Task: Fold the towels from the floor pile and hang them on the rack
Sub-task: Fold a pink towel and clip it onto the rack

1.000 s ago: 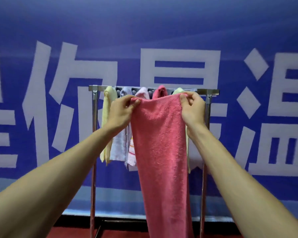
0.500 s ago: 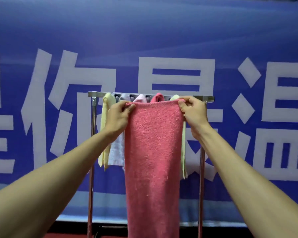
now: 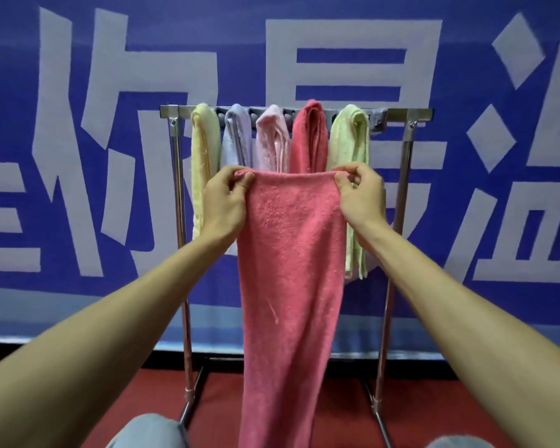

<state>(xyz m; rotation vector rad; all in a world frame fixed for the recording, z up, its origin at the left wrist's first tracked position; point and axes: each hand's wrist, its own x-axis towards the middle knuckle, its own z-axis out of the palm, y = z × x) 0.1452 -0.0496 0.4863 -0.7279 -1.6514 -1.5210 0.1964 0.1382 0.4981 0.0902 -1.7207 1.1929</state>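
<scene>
Five folded towels already hang side by side over the top bar of the rack (image 3: pixel 408 114): from left to right a yellow towel (image 3: pixel 202 140), a lavender towel (image 3: pixel 238 134), a pale pink towel (image 3: pixel 272 137), a red towel (image 3: pixel 309 134) and a light green towel (image 3: pixel 349 137). A sixth, the coral towel (image 3: pixel 291 253), is in the hands and not yet on the bar. The left hand (image 3: pixel 225 202) pinches its top left corner between thumb and fingers, and the right hand (image 3: pixel 362 198) pinches the top right corner the same way, so the top edge is stretched flat between them. The towel hangs as a long narrow strip on the near side of the rack, below the bar, and its lower end runs out of view at the bottom. It looks folded lengthwise, so what is left for it seems to be draping it over the bar; the bare stretch to the right of the light green towel looks like the likeliest place. The floor pile is out of view, so I cannot tell how many towels remain. Behind the rack hangs a blue banner (image 3: pixel 78 92), with red floor (image 3: pixel 304 399) beneath.
</scene>
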